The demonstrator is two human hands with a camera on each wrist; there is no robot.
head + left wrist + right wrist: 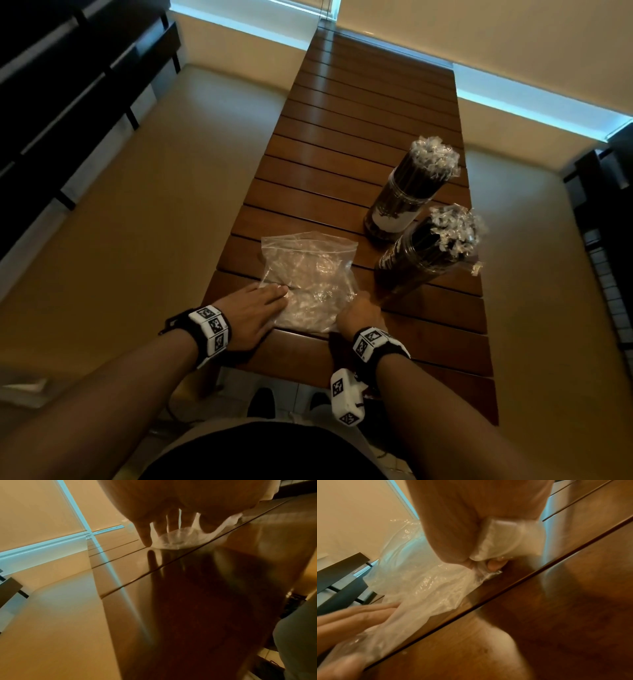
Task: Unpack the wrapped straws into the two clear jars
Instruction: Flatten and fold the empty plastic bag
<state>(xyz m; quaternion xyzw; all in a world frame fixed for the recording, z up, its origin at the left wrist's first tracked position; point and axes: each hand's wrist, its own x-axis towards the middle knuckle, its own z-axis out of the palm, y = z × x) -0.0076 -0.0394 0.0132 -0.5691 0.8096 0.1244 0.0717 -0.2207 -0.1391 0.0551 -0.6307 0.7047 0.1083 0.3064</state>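
A crumpled clear plastic bag [310, 279] lies on the slatted wooden bench [359, 113] near its front end. My left hand [255, 313] lies flat with straight fingers on the bag's left side; the left wrist view shows its fingers [145, 536] pressing down on the plastic [176, 538]. My right hand [359, 313] grips the bag's right corner, bunched in the curled fingers [494, 565] in the right wrist view. Two clear jars stand to the right, both packed with dark wrapped straws: the far jar [402, 202] and the near jar [424, 255].
The bench runs away from me towards a wall with a lit strip at its foot. Beige floor lies on both sides. Dark slatted furniture [68, 85] stands at the left and more dark furniture [606, 205] at the right. My shoes [262, 402] show under the bench's front edge.
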